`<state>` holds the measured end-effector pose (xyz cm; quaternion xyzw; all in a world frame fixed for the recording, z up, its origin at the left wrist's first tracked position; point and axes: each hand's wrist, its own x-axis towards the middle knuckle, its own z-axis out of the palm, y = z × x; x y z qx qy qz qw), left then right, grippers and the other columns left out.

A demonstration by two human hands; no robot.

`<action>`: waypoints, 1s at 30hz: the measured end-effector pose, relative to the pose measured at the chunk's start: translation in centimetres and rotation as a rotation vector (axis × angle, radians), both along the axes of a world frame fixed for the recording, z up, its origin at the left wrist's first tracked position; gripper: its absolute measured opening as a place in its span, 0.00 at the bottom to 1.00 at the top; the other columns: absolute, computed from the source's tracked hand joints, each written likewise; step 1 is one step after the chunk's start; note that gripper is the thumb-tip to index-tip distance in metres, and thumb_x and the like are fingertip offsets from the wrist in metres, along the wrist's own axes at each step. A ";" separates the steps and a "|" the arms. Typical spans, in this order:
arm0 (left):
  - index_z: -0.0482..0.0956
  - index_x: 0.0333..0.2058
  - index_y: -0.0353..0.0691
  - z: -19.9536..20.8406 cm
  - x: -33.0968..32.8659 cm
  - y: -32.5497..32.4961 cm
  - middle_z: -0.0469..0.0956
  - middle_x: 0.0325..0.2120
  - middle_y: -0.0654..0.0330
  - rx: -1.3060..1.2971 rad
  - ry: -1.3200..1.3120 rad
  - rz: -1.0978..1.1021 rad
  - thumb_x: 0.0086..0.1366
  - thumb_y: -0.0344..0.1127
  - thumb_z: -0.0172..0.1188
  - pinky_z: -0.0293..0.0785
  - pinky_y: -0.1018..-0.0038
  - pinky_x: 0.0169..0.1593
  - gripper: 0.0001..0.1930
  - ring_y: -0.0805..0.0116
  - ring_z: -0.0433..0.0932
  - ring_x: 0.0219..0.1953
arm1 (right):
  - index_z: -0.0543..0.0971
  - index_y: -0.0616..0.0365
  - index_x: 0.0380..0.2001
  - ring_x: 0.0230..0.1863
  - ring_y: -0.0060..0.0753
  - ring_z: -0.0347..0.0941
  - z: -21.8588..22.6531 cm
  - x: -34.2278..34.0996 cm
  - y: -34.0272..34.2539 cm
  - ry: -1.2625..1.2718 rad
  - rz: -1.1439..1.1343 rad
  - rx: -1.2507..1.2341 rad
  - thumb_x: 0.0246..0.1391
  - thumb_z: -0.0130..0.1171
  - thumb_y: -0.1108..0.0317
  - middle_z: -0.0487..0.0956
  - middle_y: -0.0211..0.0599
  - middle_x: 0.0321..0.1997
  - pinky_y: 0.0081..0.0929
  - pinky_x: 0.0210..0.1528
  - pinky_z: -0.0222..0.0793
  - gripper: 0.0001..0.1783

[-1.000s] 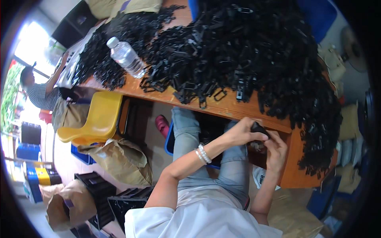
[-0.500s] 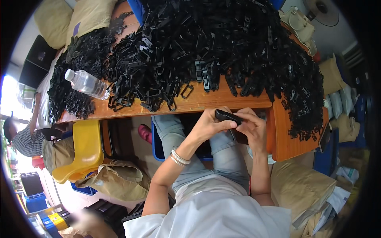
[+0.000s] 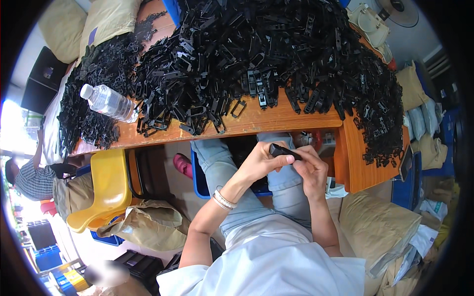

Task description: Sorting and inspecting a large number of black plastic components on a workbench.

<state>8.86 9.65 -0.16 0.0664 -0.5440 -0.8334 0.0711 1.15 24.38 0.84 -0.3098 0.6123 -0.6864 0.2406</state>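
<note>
Between my two hands, just off the table's front edge and above my lap, is a small elongated black plastic part (image 3: 285,151). My left hand (image 3: 264,160) is closed on its left end, the thumb lying along its near side. At the other end, the fingers of my right hand (image 3: 312,167) pinch it, hiding that end. A big heap of black plastic parts (image 3: 237,54), many of them narrow frames and clip-like pieces, covers most of the wooden table (image 3: 237,123). One loose rectangular frame (image 3: 238,108) lies near the front edge.
A clear plastic bottle (image 3: 109,102) lies tilted on the heap's left. A yellow chair (image 3: 106,187) and an open brown sack (image 3: 145,224) stand at left. Below the table is a blue bin (image 3: 200,185). Sacks (image 3: 375,227) lie at right; another person (image 3: 34,180) is far left.
The black part has turned slightly, and my right fingers have closed in around its right end. My view has shifted a little.
</note>
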 end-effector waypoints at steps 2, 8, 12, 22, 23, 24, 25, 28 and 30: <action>0.73 0.24 0.34 0.0 0.2 -0.8 0.69 0.15 0.64 -0.125 -0.017 -0.061 0.59 0.38 0.59 0.60 0.81 0.22 0.12 0.79 0.65 0.18 | 0.75 0.70 0.40 0.34 0.22 0.67 -0.3 -0.1 0.1 -0.019 -0.031 0.053 0.51 0.57 0.72 0.72 0.36 0.36 0.18 0.38 0.62 0.14; 0.74 0.31 0.30 -0.7 -1.6 -5.8 0.71 0.28 0.52 -1.194 -0.100 0.746 0.56 0.30 0.58 0.69 0.67 0.29 0.08 0.54 0.73 0.25 | 0.74 0.67 0.43 0.28 0.22 0.70 -1.0 -0.7 0.0 -0.184 -0.148 0.047 0.54 0.52 0.71 0.77 0.38 0.33 0.16 0.32 0.64 0.14; 0.76 0.30 0.31 -1.3 -2.4 -6.9 0.71 0.27 0.53 -1.395 -0.234 0.752 0.55 0.31 0.59 0.69 0.67 0.28 0.08 0.54 0.74 0.25 | 0.74 0.67 0.42 0.31 0.25 0.74 -1.1 -1.1 -1.1 -0.212 -0.073 0.096 0.54 0.52 0.72 0.78 0.39 0.34 0.17 0.30 0.64 0.14; 0.75 0.30 0.36 -1.6 -6.3 -6.6 0.69 0.25 0.55 -1.365 -0.127 0.796 0.57 0.32 0.58 0.68 0.67 0.24 0.06 0.56 0.73 0.21 | 0.74 0.67 0.42 0.28 0.21 0.71 -1.4 -0.8 -4.0 -0.289 0.044 0.140 0.54 0.53 0.71 0.79 0.41 0.30 0.17 0.33 0.65 0.13; 0.77 0.33 0.36 -1.6 -6.8 -6.6 0.70 0.24 0.56 -1.385 -0.144 0.833 0.56 0.32 0.58 0.68 0.68 0.25 0.07 0.57 0.73 0.21 | 0.74 0.67 0.42 0.27 0.20 0.70 -1.4 -0.9 -4.0 -0.302 0.048 0.139 0.54 0.54 0.70 0.79 0.41 0.29 0.17 0.34 0.65 0.14; 0.74 0.35 0.36 -1.7 -7.1 -6.9 0.67 0.26 0.54 -1.406 -0.103 0.820 0.54 0.27 0.56 0.69 0.66 0.23 0.08 0.55 0.73 0.22 | 0.75 0.66 0.41 0.27 0.20 0.69 -1.7 -1.0 -3.8 -0.300 0.042 0.151 0.54 0.54 0.70 0.79 0.41 0.29 0.17 0.35 0.65 0.13; 0.74 0.35 0.36 -1.6 -7.3 -7.2 0.67 0.26 0.54 -1.406 -0.104 0.821 0.54 0.27 0.56 0.69 0.66 0.23 0.08 0.55 0.73 0.22 | 0.75 0.66 0.41 0.27 0.20 0.69 -1.8 -1.2 -3.7 -0.300 0.043 0.151 0.54 0.54 0.70 0.79 0.41 0.29 0.17 0.35 0.65 0.13; 0.73 0.39 0.35 -1.0 -7.8 -7.9 0.66 0.30 0.54 -1.557 -0.104 0.736 0.46 0.22 0.56 0.69 0.67 0.23 0.17 0.57 0.73 0.26 | 0.74 0.68 0.42 0.28 0.22 0.71 -2.5 -2.2 -3.1 -0.313 -0.001 0.147 0.53 0.54 0.71 0.79 0.41 0.30 0.17 0.33 0.65 0.14; 0.72 0.38 0.35 -0.5 -7.8 -8.0 0.66 0.30 0.54 -1.530 -0.080 0.724 0.46 0.22 0.56 0.69 0.67 0.23 0.16 0.57 0.73 0.26 | 0.74 0.68 0.42 0.29 0.24 0.72 -2.6 -2.8 -3.1 -0.319 -0.031 0.128 0.53 0.54 0.71 0.78 0.41 0.31 0.17 0.33 0.65 0.14</action>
